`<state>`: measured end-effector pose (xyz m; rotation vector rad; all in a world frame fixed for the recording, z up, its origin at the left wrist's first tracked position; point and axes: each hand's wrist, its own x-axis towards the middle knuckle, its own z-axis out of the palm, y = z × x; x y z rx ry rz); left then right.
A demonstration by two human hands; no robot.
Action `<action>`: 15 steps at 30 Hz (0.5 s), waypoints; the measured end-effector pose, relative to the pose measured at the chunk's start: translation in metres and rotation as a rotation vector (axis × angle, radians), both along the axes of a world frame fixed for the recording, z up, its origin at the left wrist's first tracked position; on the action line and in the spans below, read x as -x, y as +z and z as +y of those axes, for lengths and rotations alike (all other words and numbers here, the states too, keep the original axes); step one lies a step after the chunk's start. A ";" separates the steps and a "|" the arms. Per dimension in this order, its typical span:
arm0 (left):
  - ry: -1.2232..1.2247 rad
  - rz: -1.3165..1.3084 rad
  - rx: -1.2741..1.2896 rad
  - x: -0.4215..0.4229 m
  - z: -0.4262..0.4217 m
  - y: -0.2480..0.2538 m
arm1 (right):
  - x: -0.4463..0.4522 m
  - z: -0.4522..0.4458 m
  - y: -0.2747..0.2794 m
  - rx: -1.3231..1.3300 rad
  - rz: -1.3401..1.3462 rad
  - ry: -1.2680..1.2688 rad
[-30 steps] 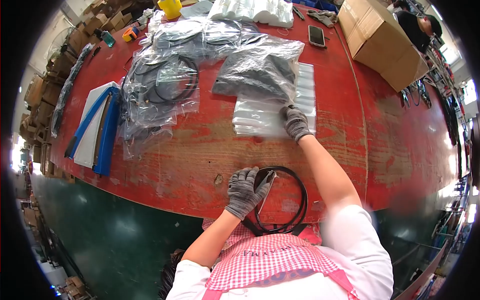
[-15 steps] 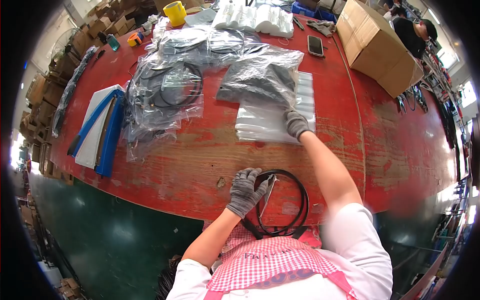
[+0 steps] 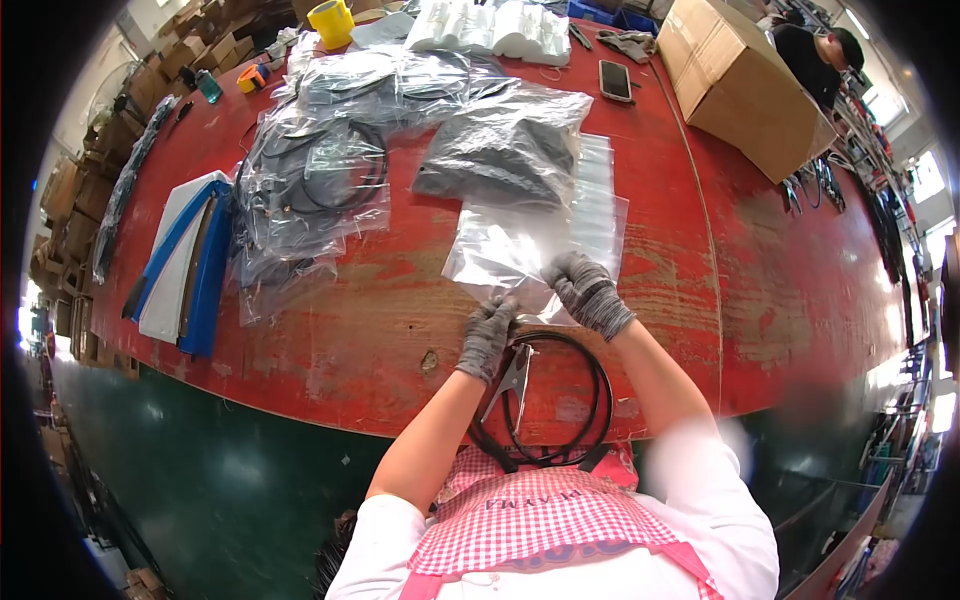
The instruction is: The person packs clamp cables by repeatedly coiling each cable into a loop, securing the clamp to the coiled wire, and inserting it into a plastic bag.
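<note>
My left hand (image 3: 488, 335), in a grey glove, pinches the near edge of a clear plastic bag (image 3: 505, 240). At the bag's near right part, my right hand (image 3: 585, 290), also gloved, has its fingers closed on the plastic. More flat clear bags (image 3: 598, 190) lie beneath and behind. A coiled black cable (image 3: 606, 400) rests at the table's front edge, just below my hands, with a metal clamp (image 3: 515, 378) on its left side. Behind the flat bags sits a crumpled bag with dark contents (image 3: 500, 150).
Bagged cables (image 3: 335, 165) cover the left middle of the red table (image 3: 400, 370). A blue-and-white tool (image 3: 185, 265) lies at the left. Toward the back are a phone (image 3: 615, 80), yellow tape (image 3: 331, 22) and a cardboard box (image 3: 745, 90). A co-worker (image 3: 808, 60) is behind the box.
My left hand has left the coil and moved forward to the bag's edge. My right hand has come nearer, drawing a clear bag toward me. The clamp is now uncovered.
</note>
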<state>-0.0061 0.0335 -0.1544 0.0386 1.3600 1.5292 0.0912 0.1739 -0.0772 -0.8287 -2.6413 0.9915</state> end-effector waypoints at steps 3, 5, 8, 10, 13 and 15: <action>0.202 0.790 0.087 0.004 -0.013 -0.021 | -0.006 -0.004 0.012 -0.068 0.022 -0.086; 0.263 1.265 0.112 0.003 -0.024 0.029 | -0.007 -0.006 0.009 -0.078 0.036 -0.070; 0.270 1.977 0.002 0.013 -0.020 0.043 | -0.008 -0.009 0.007 -0.120 0.029 -0.037; -0.070 2.292 -0.149 0.017 -0.010 0.043 | -0.008 -0.012 0.007 -0.233 0.046 -0.028; -0.275 2.292 -0.060 0.038 0.000 0.044 | -0.019 -0.023 0.024 -0.320 0.157 -0.025; -0.457 2.253 0.028 0.047 0.007 0.048 | -0.029 -0.037 0.021 -0.620 0.260 0.052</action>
